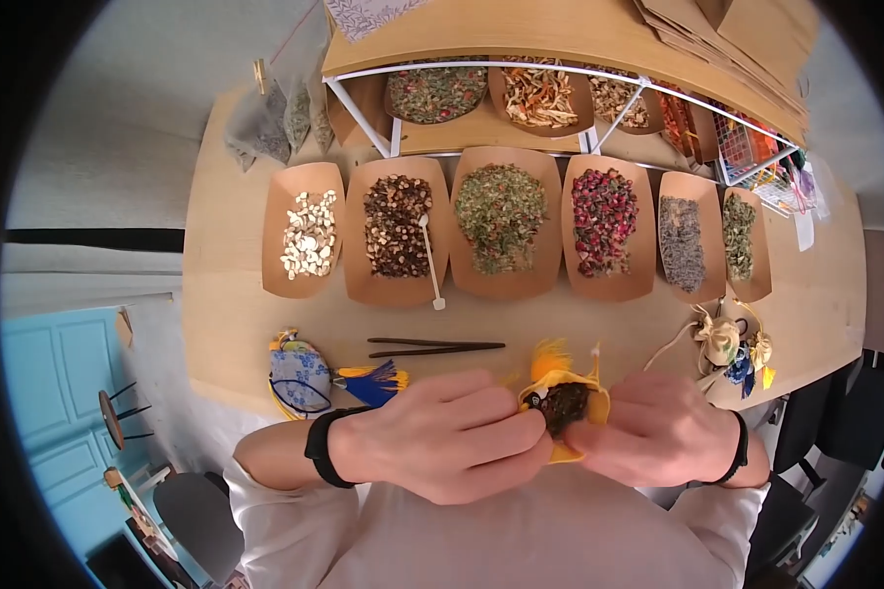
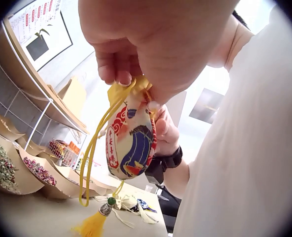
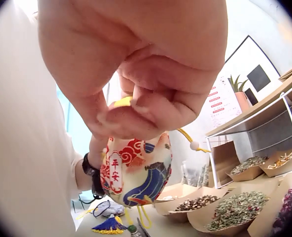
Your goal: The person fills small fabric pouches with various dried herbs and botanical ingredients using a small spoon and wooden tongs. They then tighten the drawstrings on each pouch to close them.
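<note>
Both hands hold a small drawstring sachet pouch [image 2: 132, 138] up in front of the body. Its cloth carries a red and blue print, with a yellow lining and yellow cord. The left hand [image 1: 452, 432] pinches one side of the mouth, and the right hand [image 1: 648, 427] pinches the other. Between them the mouth is spread, and dark dried herbs [image 1: 564, 404] show inside. A yellow tassel [image 2: 92, 223] with a green bead hangs below the pouch.
Paper trays of dried herbs and petals [image 1: 501, 211] line the table behind the hands, one with a small scoop [image 1: 430, 260]. Black tweezers [image 1: 437, 347] lie in front. A blue floral pouch [image 1: 300, 378] sits left; small beige pouches [image 1: 719, 339] lie right. A shelf [image 1: 560, 39] stands behind.
</note>
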A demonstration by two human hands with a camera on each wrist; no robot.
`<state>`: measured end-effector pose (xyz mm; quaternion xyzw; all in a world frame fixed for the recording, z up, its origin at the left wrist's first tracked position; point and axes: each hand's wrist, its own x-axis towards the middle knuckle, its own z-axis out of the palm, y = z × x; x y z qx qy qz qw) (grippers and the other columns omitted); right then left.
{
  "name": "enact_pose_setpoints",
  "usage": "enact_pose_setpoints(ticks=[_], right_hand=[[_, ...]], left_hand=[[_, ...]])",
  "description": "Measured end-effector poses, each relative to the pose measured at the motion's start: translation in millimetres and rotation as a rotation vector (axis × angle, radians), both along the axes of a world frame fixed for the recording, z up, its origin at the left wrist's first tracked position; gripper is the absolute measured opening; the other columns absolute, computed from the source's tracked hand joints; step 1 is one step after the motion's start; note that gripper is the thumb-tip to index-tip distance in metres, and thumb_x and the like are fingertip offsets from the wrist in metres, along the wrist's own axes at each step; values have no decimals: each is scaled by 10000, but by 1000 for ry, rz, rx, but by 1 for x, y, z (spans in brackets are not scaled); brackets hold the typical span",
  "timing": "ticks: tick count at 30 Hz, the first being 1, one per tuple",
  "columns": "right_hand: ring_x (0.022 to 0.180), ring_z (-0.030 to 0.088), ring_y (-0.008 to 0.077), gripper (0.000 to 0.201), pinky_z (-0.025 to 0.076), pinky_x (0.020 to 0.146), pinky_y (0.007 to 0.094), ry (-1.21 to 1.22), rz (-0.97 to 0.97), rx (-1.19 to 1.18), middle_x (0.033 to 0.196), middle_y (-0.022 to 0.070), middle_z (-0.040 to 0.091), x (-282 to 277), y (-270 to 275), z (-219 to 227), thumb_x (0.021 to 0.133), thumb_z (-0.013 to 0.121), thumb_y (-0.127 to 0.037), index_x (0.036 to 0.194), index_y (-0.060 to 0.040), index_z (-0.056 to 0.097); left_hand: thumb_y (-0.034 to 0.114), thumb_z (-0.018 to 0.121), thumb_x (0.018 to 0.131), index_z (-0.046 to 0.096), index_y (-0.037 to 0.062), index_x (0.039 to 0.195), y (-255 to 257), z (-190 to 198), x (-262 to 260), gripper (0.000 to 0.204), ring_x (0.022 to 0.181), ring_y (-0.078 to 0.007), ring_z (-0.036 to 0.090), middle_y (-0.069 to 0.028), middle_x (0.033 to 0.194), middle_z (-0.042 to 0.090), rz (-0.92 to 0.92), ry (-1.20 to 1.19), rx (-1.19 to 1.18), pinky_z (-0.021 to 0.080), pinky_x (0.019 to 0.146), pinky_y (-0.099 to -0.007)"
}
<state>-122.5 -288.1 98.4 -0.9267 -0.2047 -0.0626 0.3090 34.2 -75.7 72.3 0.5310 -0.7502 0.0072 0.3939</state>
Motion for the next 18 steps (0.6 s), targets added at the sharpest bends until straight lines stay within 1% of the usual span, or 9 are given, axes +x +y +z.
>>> enact_pose_setpoints(ticks=[1, 3, 4, 6, 7, 9, 10, 13, 18], right_hand=[[579, 538, 171, 226, 422, 491, 313, -44, 49, 22, 676, 8, 470, 0, 2, -1, 751, 732, -121, 954, -83, 638], [592, 545, 172, 224, 429, 498, 308, -68, 36, 31, 701, 14, 486, -1, 1, -3, 739, 724, -120, 941, -82, 635], [606, 552, 172, 221, 435, 505, 303, -89, 23, 37, 726, 20, 501, -1, 0, -3, 728, 717, -118, 928, -80, 632], [619, 559, 172, 218, 442, 512, 298, -115, 10, 43, 751, 25, 517, -2, 1, -4, 716, 709, -117, 915, -79, 629], [629, 569, 175, 220, 451, 514, 297, -137, 19, 64, 789, 34, 539, -1, 3, -5, 709, 711, -118, 912, -79, 634], [638, 579, 177, 222, 460, 517, 295, -162, 33, 89, 827, 43, 561, -1, 5, -5, 703, 713, -119, 909, -80, 640], [646, 585, 178, 230, 467, 517, 295, -169, 24, 92, 853, 50, 568, -1, 6, -5, 695, 714, -115, 911, -80, 644], [653, 588, 180, 252, 478, 519, 297, -181, 4, 86, 884, 57, 572, 0, 7, -3, 678, 714, -99, 922, -81, 653], [648, 577, 178, 309, 478, 518, 296, -219, -30, 83, 887, 53, 564, -3, 10, -4, 657, 710, -68, 963, -74, 671]], left_hand=[[90, 780, 739, 723, 21, 921, 2, -3, -1, 202, 671, -180, 578, -85, 1002, 628, -1, -4, 4, 444, 530, -272], [108, 826, 739, 712, 23, 1080, 8, -12, -4, 370, 936, -212, 605, -81, 1124, 599, -15, 145, 42, 514, 734, -330], [108, 826, 739, 712, 23, 1080, 4, -11, -6, 370, 936, -212, 605, -81, 1124, 599, -15, 140, 44, 514, 734, -330], [213, 922, 704, 574, 24, 1367, -8, -10, -11, 772, 1252, -304, 507, -142, 1379, 482, 209, 546, 74, 481, 985, -423], [213, 922, 704, 574, 24, 1367, -11, -11, -8, 772, 1252, -304, 507, -142, 1379, 482, 211, 541, 73, 481, 985, -423], [343, 990, 644, 279, 61, 1537, -16, -18, 0, 1176, 1416, -306, 390, -177, 1532, 308, -21, 682, 315, 415, 1101, -449], [293, 980, 672, 217, 71, 1556, -14, -22, -4, 1189, 1413, -318, 411, -166, 1471, 374, -106, 783, 399, 429, 1093, -432], [244, 972, 693, 266, 72, 1529, -9, -33, -13, 1108, 1351, -291, 463, -152, 1450, 392, -263, 953, 535, 436, 1075, -408], [216, 946, 711, 333, 77, 1455, -7, -39, -20, 974, 1231, -278, 527, -127, 1352, 462, -271, 925, 515, 457, 1032, -388]])
